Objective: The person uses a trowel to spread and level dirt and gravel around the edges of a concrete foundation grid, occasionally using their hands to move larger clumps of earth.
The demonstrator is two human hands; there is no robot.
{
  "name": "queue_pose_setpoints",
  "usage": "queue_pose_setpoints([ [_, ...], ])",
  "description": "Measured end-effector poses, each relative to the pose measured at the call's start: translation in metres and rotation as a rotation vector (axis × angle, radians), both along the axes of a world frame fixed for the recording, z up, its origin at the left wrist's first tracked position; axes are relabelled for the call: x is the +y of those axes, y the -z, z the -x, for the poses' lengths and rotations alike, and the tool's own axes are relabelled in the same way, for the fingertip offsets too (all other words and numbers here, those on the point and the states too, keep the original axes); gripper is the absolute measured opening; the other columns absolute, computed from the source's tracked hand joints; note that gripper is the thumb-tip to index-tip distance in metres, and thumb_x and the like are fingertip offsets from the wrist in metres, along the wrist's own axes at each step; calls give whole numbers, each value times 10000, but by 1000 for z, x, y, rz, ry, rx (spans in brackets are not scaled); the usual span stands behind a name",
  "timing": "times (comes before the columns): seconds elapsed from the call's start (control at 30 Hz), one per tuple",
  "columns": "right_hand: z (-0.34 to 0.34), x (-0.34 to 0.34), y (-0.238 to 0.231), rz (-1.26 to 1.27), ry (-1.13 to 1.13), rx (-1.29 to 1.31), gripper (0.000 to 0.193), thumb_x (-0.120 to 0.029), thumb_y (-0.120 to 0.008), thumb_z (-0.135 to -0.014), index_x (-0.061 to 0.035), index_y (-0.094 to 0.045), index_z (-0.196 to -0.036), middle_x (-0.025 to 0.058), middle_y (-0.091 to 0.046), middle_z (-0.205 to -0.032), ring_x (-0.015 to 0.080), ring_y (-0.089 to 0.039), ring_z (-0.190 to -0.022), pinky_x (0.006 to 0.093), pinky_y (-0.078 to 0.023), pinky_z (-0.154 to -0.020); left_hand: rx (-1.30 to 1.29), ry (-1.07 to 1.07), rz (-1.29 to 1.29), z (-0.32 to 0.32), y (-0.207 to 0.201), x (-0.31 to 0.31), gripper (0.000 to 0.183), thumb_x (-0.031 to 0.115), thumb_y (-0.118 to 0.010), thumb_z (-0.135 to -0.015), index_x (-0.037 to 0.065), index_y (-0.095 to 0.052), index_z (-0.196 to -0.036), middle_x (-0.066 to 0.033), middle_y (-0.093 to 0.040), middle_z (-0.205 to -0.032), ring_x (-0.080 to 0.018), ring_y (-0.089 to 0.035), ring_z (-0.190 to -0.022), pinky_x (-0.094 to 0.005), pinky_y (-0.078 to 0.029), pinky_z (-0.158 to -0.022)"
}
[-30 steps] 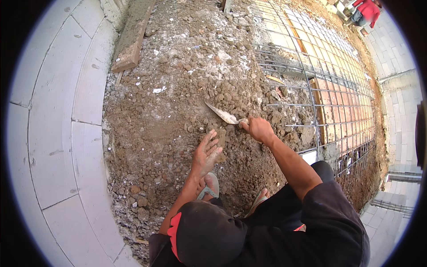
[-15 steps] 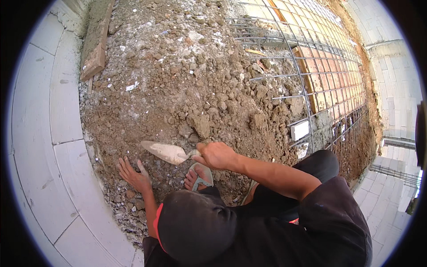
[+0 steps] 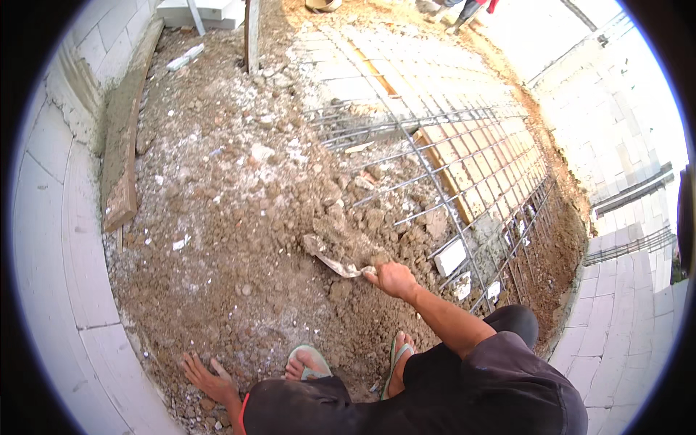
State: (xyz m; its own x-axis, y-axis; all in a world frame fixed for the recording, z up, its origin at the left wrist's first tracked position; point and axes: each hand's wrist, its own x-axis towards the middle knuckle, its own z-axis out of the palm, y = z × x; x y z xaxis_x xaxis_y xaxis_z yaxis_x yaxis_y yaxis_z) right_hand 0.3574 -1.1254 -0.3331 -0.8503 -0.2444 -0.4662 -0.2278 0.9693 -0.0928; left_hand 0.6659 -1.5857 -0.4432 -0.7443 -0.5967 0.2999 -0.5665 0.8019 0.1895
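My right hand is closed round the handle of a pointed trowel. Its blade is tilted and lies against a mound of loose brown soil, with some dirt on or right behind it. To the lower left, my left hand rests on the ground with fingers spread, close to the foot of the white block wall. Nothing shows in that hand. Both my feet, in light green sandals, are planted on the soil between the hands.
A steel rebar grid spans the right side above a wooden board. White block pieces lie by its near edge. A timber plank runs along the left wall. At the far top stands another person, partly visible.
The trowel and my right hand have moved away from the left hand, forward and right to the soil mound. The view has tilted up, showing more of the far ground. My left hand stays down.
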Motion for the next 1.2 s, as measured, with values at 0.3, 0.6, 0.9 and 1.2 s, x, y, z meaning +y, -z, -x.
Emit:
queue_pose_setpoints([
  [0.3,-21,-76,30,495,378,21,507,-456,-500,-1043,28,-494,-1193,323,-694,-859,534,-674,-880,610,-525,-804,-71,6,187,28,-46,37,550,453,-580,-1021,124,-560,-1461,-122,-565,-1489,-376,-518,-1370,-525,-400,-1158],
  [0.6,-16,-208,54,584,-81,-208,578,-530,-457,-1050,14,-629,-1141,280,-722,-937,470,-699,-945,571,-546,-837,-194,9,144,-10,11,-12,539,381,-518,-1061,53,-494,-1488,-169,-480,-1548,-399,-446,-1421,-554,-357,-1178],
  [0.9,36,-86,49,302,128,-32,665,-606,-434,-1045,7,-686,-1099,269,-730,-957,440,-718,-903,528,-577,-809,-131,87,-33,-9,2,-2,571,395,-514,-1054,36,-473,-1496,-193,-445,-1576,-413,-386,-1470,-567,-319,-1196],
  [1.2,80,122,34,176,345,283,702,-549,-433,-1065,85,-679,-890,334,-685,-801,496,-692,-793,566,-545,-743,-75,176,45,-13,-6,4,561,403,-507,-1057,26,-486,-1473,-201,-494,-1514,-385,-457,-1411,-533,-375,-1157],
])
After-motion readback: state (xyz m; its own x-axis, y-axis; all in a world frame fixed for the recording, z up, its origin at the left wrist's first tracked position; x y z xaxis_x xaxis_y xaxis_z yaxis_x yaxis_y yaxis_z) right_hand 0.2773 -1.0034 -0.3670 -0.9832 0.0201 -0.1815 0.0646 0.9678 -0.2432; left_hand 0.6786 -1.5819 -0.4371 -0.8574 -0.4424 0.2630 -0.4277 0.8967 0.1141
